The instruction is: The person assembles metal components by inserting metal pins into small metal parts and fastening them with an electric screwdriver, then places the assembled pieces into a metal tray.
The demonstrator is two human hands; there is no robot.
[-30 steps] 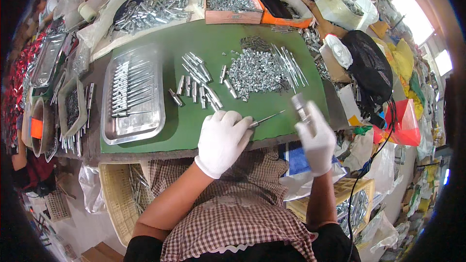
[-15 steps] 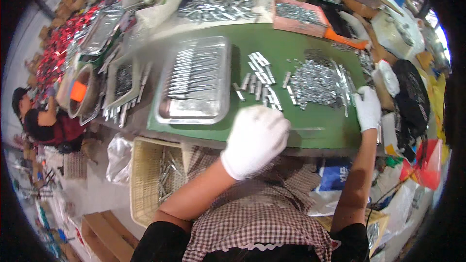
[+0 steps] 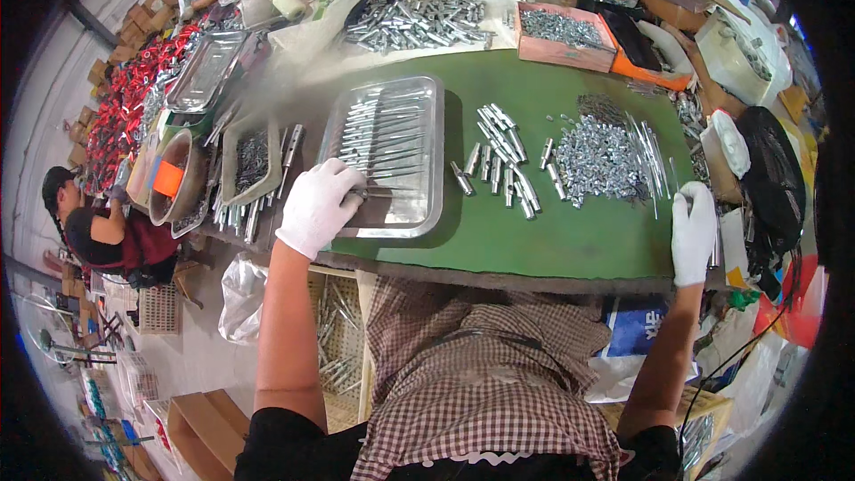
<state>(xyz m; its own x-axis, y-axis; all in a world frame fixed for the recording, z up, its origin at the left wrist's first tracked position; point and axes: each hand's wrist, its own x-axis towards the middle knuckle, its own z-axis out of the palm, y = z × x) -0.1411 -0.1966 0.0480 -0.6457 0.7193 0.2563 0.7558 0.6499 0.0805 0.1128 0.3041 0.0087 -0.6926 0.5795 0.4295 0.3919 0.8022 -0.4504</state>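
My left hand, in a white glove, is over the lower left of a shiny metal tray. Its fingers are curled on the end of a thin metal rod, partly hidden by the glove. Above it in the tray lies a row of rods with thicker cylinder ends. My right hand, also gloved, rests at the table's right edge with thumb and fingers slightly apart and nothing visible between them. Long thin rods lie just left of it, beside a heap of small metal parts.
Short metal cylinders lie between tray and heap on the green tabletop. A bin of dark pieces stands left. A pink box and cylinders on a white sack are behind. Another person sits at far left.
My left hand has swung left from the table's front middle to the tray. My right hand stays by the right edge. The view has shifted slightly.
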